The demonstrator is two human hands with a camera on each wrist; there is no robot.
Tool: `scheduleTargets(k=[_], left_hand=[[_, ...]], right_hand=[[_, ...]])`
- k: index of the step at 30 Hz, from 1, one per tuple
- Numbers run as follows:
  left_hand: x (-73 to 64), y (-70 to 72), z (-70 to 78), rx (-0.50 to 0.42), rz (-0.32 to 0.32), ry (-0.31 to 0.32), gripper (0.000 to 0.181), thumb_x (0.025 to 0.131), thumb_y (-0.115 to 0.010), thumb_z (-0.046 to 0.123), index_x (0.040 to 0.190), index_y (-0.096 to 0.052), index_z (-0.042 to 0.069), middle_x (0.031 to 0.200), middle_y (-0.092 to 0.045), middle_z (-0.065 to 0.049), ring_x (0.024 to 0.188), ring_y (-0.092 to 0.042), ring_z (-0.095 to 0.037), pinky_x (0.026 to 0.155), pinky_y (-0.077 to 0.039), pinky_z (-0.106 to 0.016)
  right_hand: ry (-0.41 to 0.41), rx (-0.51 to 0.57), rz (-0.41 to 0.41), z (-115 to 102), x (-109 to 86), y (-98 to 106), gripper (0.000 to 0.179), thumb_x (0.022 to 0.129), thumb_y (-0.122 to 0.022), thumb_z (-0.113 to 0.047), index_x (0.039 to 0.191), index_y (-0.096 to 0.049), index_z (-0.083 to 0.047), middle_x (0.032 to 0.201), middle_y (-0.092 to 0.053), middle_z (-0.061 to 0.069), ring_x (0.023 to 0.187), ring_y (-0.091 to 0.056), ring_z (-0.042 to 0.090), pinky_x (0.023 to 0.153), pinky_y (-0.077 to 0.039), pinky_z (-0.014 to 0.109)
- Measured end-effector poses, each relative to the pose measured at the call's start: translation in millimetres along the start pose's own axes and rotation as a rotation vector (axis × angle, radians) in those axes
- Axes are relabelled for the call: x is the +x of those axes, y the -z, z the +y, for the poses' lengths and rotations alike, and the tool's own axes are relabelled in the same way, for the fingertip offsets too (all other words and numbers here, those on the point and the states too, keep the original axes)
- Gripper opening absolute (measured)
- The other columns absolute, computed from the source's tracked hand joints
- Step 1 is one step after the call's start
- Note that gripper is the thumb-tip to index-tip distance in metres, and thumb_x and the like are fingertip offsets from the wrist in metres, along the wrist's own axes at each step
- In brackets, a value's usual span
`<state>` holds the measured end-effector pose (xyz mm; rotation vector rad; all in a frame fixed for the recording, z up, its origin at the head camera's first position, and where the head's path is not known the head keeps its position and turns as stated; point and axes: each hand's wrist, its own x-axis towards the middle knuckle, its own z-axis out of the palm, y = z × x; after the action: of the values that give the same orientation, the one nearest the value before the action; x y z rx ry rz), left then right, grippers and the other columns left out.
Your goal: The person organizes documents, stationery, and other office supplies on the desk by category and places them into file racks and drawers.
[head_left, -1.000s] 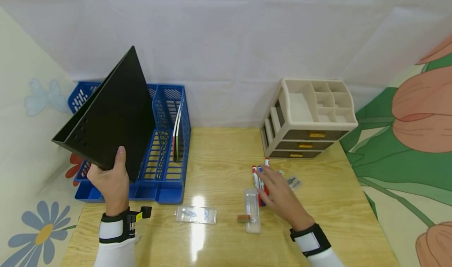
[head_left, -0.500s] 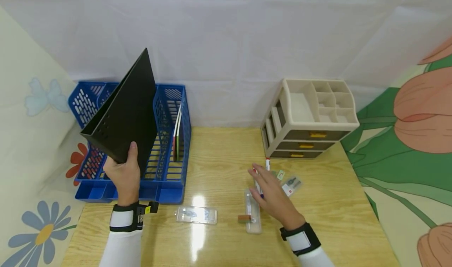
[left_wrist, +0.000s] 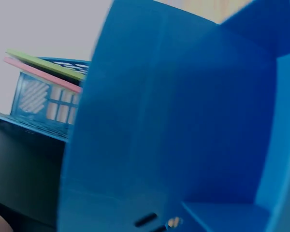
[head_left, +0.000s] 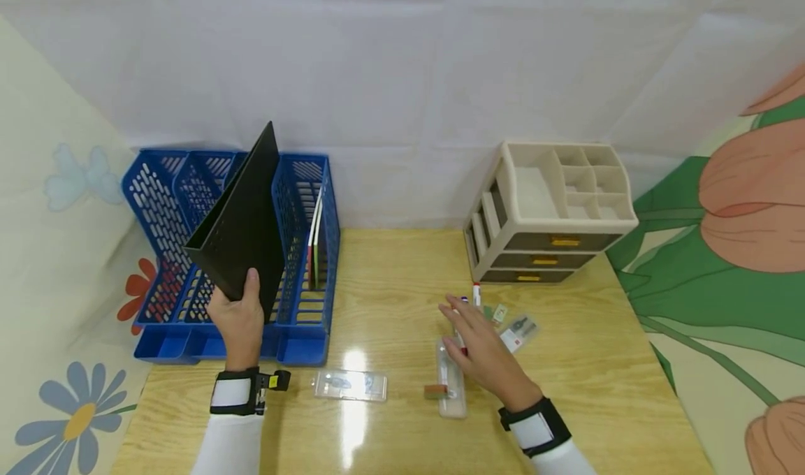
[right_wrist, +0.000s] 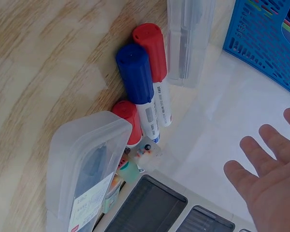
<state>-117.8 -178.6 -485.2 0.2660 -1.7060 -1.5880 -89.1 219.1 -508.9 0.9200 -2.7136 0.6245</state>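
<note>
My left hand (head_left: pixel 239 325) grips the lower front corner of a black file folder (head_left: pixel 254 230), thumb on its near side. Tilted upright, the folder stands in or just above a middle compartment of the blue file rack (head_left: pixel 303 349); whether its bottom rests there is hidden. In the left wrist view the rack's front tray (left_wrist: pixel 193 121) fills most of the picture. My right hand (head_left: pixel 487 356) hovers over several whiteboard markers, fingers spread and holding nothing. The right wrist view shows a blue-capped marker (right_wrist: pixel 135 72) and a red-capped marker (right_wrist: pixel 151 53) apart from the fingers.
Thin books (head_left: pixel 314 248) stand in the rack's right compartment. A beige drawer organizer (head_left: pixel 553 216) sits at the back right. On the table lie a clear flat box (head_left: pixel 350 385), a clear case (head_left: pixel 453 404) with a brown block (head_left: pixel 435 391) against it, and a small labelled pack (head_left: pixel 518 332).
My left hand has carried the folder rightward and lowered it toward the rack's middle compartment, turning it more edge-on. The right hand has shifted slightly left, staying over the markers.
</note>
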Motion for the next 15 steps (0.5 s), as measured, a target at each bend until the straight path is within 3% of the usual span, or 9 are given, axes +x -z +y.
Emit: scheduleTargets(k=[5, 15], left_hand=[[-2.4, 4.5, -7.3, 0.045, -0.045, 0.031, 0.034, 0.093, -0.065, 0.017, 0.126, -0.066, 0.009, 0.122, -0.068, -0.010, 0.110, -0.063, -0.018, 0.091, -0.054, -0.023], [-6.4, 9.8, -19.1, 0.072, -0.096, 0.056, 0.035, 0.094, -0.063, 0.018, 0.126, -0.064, 0.004, 0.121, -0.068, -0.008, 0.108, -0.062, -0.012, 0.089, -0.051, -0.017]], right_hand=[[-0.025, 0.015, -0.015, 1.0, -1.6, -0.3, 0.059, 0.091, -0.062, -0.020, 0.145, -0.043, -0.007, 0.153, -0.039, 0.019, 0.135, -0.039, 0.038, 0.107, -0.038, 0.059], [-0.055, 0.038, -0.025, 4.3, -7.3, -3.0, 0.058, 0.093, -0.061, -0.022, 0.146, -0.042, -0.007, 0.153, -0.038, 0.018, 0.135, -0.037, 0.040, 0.105, -0.038, 0.062]])
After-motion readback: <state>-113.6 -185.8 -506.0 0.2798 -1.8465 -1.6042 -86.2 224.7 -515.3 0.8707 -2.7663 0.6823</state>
